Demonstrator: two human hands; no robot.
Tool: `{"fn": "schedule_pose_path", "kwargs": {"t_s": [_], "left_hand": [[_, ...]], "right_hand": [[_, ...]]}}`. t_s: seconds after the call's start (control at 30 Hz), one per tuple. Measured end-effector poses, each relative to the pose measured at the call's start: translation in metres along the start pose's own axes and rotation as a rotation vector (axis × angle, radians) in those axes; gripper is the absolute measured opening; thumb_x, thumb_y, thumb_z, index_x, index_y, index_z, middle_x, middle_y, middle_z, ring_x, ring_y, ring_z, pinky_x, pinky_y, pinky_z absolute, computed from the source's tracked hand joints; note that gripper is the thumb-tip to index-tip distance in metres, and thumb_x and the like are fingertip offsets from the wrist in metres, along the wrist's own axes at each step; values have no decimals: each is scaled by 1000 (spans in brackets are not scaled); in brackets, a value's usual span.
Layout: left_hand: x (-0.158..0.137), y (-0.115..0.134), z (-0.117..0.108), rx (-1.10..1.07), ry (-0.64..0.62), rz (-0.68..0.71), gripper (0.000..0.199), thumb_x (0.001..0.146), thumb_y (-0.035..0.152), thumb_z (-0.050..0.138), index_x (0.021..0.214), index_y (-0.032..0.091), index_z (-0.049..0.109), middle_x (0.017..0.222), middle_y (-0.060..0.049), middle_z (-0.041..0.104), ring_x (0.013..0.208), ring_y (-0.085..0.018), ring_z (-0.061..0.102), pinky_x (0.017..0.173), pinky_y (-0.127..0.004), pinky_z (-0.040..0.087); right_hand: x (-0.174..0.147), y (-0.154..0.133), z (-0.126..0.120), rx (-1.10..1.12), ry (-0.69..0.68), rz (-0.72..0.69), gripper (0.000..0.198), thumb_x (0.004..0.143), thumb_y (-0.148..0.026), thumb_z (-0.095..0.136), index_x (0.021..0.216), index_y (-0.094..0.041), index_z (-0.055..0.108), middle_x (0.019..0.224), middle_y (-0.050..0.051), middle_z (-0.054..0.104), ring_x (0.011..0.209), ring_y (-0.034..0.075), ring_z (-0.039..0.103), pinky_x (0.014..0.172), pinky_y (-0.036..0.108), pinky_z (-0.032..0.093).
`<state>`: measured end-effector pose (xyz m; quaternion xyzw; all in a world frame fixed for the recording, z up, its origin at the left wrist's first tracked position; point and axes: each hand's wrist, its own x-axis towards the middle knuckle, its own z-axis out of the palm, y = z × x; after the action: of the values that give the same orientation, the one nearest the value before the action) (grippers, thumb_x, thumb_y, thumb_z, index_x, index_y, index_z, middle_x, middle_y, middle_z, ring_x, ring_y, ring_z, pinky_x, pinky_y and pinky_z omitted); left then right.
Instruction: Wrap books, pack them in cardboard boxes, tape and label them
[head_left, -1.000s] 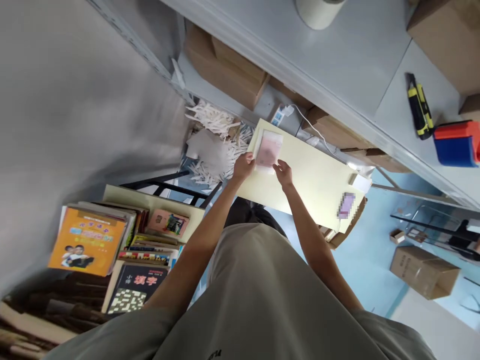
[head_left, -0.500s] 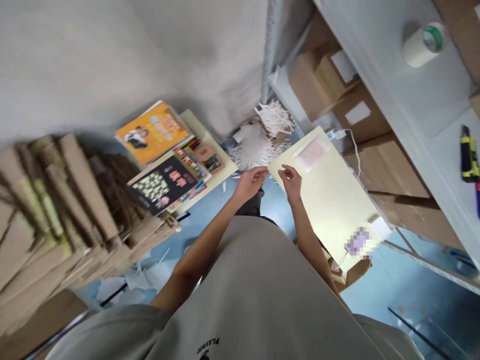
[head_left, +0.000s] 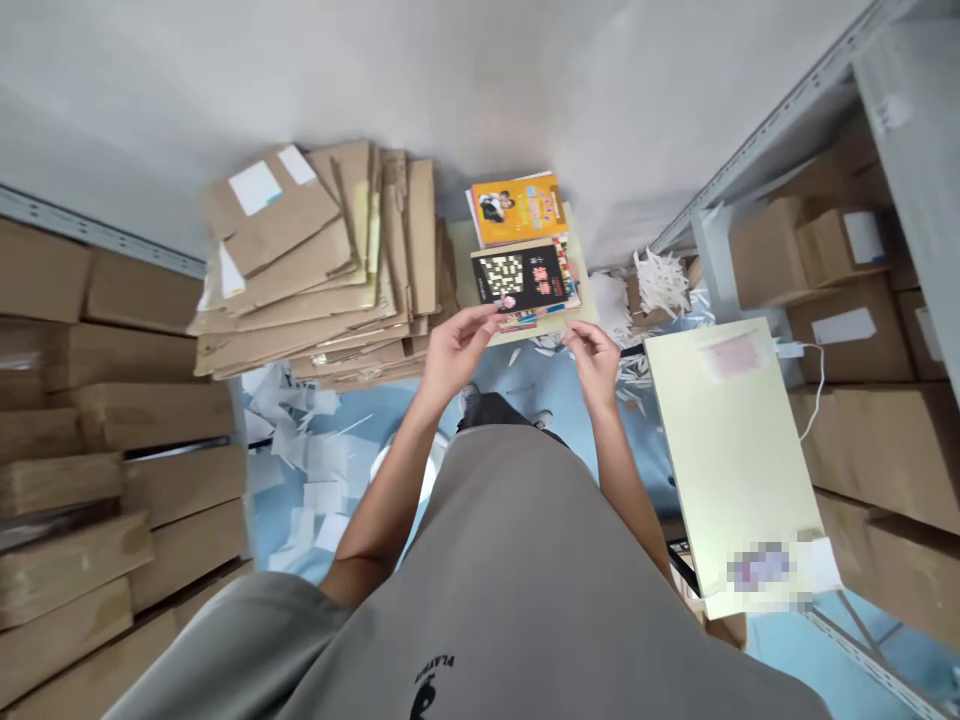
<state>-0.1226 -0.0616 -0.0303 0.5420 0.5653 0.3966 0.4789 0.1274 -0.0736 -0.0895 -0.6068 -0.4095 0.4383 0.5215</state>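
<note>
Where the two hands reach forward, books in two adjoining piles lie just beyond the fingertips, on a cream board [head_left: 586, 305]. Far pile, topped by an orange book [head_left: 519, 208]: farther from both hands. Near pile, topped by a black book [head_left: 520, 275]: its near left corner at the left hand's fingertips, contact not determinable.

Left hand [head_left: 454, 355]: thumb and forefinger parted. Right hand [head_left: 594, 365]: fingers curled, clear of the black book, to its near right; cannot tell whether the tips meet.

Surroundings: boxed cartons [head_left: 180, 480], well left of the left hand; flattened cardboard [head_left: 322, 290], nearer on that side, flanking the books closely; cream tabletop [head_left: 727, 450], right of the right hand; shredded paper [head_left: 664, 283], beyond and right of it; pink packet [head_left: 733, 356], at the tabletop's far end; blurred purple item [head_left: 761, 568], at its near end.

Count: flattened cardboard, one stack; tabletop, one; book piles, two; top covers, one orange, one black; pink packet, one; blurred item, one.
</note>
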Motion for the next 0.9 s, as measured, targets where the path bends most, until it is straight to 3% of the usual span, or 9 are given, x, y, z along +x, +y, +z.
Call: {"fn": "schedule_pose_path", "kwargs": {"t_s": [0.13,0.27,0.33,0.4,0.5,0.6,0.73,0.9], "left_hand": [[6,-16,-81,21,141,38,53,109,64,75,143,23,81,137,-13,88,132,-29,84,125,-52,65],[19,-38,-179,80,295,37,42,112,50,75,141,20,79,140,-13,86,138,-28,81,129,-50,62],[30,-51,-228,118,417,28,38,111,33,76,144,16,76,151,-15,81,142,-27,78,131,-50,60],[45,-64,-272,121,549,-16,46,108,18,76,153,11,68,166,-19,71,150,-26,71,134,-49,57],[67,-83,-318,71,651,-124,60,107,12,76,163,7,56,179,-24,57,164,-28,60,140,-53,50],[78,-103,-338,131,531,-114,66,103,15,77,166,11,56,186,-23,51,176,-32,48,145,-59,43],[68,-128,-333,384,255,12,65,99,25,76,162,14,66,176,-24,63,173,-41,51,148,-64,39],[55,-139,-323,565,210,126,59,106,25,58,162,9,67,170,-30,66,165,-46,55,145,-71,38]], "right_hand": [[-11,-22,74,9,-90,-73,36,97,-57,82,115,-26,88,109,8,88,99,26,83,98,44,71],[-10,-43,163,53,-210,-93,36,100,-59,82,114,-26,88,99,6,88,93,25,84,97,44,73],[0,-52,212,62,-294,-91,40,100,-63,84,116,-26,87,106,7,89,103,28,87,104,47,73],[15,-60,263,77,-369,-81,43,97,-62,89,121,-26,86,119,9,90,120,30,86,114,50,71],[40,-66,337,143,-478,32,45,94,-56,97,122,-24,81,126,9,87,129,30,84,118,50,70],[55,-64,395,213,-534,243,41,94,-54,99,108,-24,74,113,5,84,114,27,88,109,47,75],[59,-57,438,288,-468,453,36,99,-47,94,104,-26,66,107,5,81,99,23,89,106,44,76],[67,-54,474,219,-401,575,40,98,-46,97,99,-26,61,91,3,77,82,19,83,85,35,77]]}}
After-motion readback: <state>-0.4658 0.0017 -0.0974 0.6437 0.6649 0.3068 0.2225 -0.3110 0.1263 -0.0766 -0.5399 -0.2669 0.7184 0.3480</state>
